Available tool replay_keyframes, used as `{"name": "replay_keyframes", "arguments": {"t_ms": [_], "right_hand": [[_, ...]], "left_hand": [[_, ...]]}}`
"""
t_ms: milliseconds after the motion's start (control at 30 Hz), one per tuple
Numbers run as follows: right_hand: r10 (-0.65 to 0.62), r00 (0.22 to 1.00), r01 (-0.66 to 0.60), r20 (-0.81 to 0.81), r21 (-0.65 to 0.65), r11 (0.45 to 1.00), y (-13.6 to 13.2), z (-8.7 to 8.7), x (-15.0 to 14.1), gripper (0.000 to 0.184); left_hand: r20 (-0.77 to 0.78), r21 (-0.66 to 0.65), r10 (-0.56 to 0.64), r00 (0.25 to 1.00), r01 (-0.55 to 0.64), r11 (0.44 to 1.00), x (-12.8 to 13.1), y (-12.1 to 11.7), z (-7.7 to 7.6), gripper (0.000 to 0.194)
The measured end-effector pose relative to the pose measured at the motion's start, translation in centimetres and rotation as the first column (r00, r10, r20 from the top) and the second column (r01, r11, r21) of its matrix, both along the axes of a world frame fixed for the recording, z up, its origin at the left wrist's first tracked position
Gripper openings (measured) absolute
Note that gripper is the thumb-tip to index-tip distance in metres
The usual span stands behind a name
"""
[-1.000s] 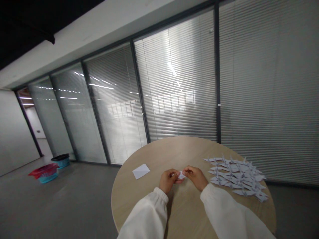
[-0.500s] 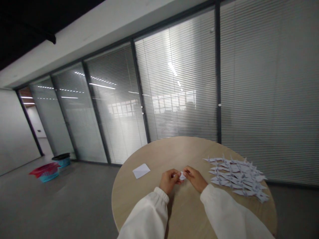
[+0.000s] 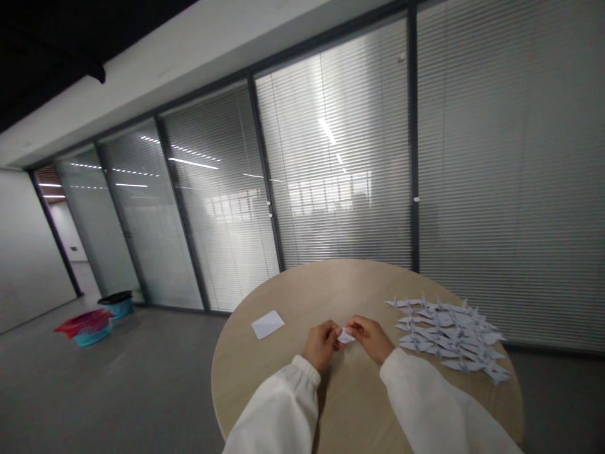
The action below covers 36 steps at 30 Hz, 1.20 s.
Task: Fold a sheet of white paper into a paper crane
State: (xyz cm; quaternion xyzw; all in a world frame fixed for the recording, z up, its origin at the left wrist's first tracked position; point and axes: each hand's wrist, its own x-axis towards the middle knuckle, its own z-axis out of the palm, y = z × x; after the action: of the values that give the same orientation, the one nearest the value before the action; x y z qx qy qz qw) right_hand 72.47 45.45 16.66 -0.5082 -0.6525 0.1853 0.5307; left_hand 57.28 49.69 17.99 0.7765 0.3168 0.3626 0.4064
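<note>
Between my hands is a small folded piece of white paper (image 3: 346, 336), held over the middle of the round table. My left hand (image 3: 323, 343) pinches its left side, and my right hand (image 3: 370, 337) grips it from the right with thumb and fingers closed. The fingers hide part of the folds. To the left lies a flat white paper sheet (image 3: 268, 325) with a crease line. Right of my right hand, several white folded paper cranes (image 3: 449, 337) stand close together in rows.
The round wooden table (image 3: 265, 391) stands by a glass partition (image 3: 340, 157) with blinds. On the floor at the left are a blue bin with a red liner (image 3: 87, 326) and another with a black liner (image 3: 118, 304).
The folded paper has turned slightly between my fingers and shows a little more of its white face. My hands have shifted only slightly; everything else is the same.
</note>
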Motion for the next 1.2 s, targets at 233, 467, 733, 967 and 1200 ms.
{"name": "replay_keyframes", "arguments": {"t_ms": [233, 467, 733, 967, 1200], "right_hand": [[0.040, 0.999, -0.040, -0.025, -0.004, 0.999, 0.0, 0.1, 0.3, 0.024], [-0.067, 0.997, 0.068, -0.047, 0.009, 0.998, -0.7, 0.9, 0.1, 0.021], [-0.134, 0.976, 0.093, 0.174, 0.226, 0.970, -1.1, 1.0, -0.4, 0.019], [-0.151, 0.965, 0.089, 0.213, 0.275, 0.957, -1.1, 0.8, -0.3, 0.020], [-0.164, 0.963, 0.099, 0.215, 0.285, 0.953, -0.8, 0.6, -0.4, 0.018]], "left_hand": [[0.075, -0.071, -0.036, 0.997, 0.042, 0.997, 0.1, -0.2, 0.2, 0.029], [0.169, -0.241, -0.072, 0.983, 0.112, 0.964, 0.2, 0.4, -0.2, 0.037], [0.195, -0.249, -0.040, 0.980, 0.088, 0.964, 0.1, 0.5, 0.2, 0.039], [0.197, -0.240, -0.047, 0.979, 0.094, 0.966, 0.0, 0.6, 0.2, 0.039], [0.174, -0.172, -0.036, 0.984, 0.067, 0.983, -0.2, 0.5, 0.4, 0.034]]}}
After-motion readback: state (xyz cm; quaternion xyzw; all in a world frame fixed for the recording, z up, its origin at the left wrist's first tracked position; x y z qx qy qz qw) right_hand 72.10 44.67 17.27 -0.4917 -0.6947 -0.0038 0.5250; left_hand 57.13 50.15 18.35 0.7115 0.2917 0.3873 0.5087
